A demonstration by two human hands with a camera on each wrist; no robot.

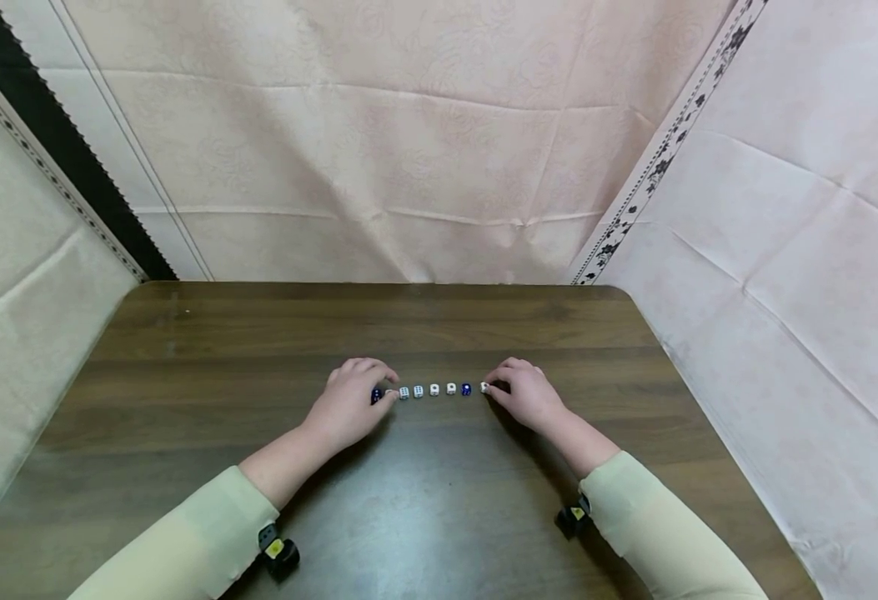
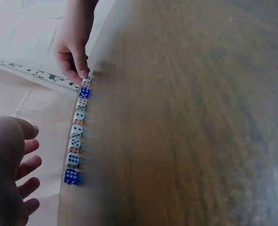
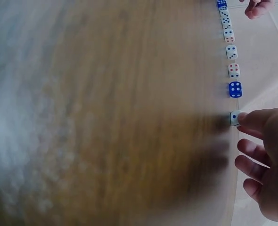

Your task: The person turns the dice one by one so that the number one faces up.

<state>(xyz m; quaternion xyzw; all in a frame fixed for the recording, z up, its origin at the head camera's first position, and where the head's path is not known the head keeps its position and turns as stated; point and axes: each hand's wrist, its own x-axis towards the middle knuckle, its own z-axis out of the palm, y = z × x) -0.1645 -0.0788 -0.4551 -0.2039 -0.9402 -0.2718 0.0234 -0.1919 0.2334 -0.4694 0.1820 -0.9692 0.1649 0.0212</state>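
A row of small dice runs across the table in front of me, several of them white, with a blue die (image 2: 70, 176) at the left end and another blue die (image 1: 466, 389) second from the right. Around the left-end blue die, my left hand (image 1: 352, 400) curves with thumb and fingers apart; the left wrist view shows its fingers spread beside the row. At the right end, my right hand (image 1: 526, 396) pinches a white die (image 3: 234, 118) between thumb and index finger, with a small gap to the neighbouring blue die.
The brown wooden table (image 1: 423, 325) has a rounded far edge beyond the row. Pale cloth (image 1: 378, 150) hangs behind it and along both sides. Dark wrist cameras (image 1: 279, 552) are strapped at both sleeves.
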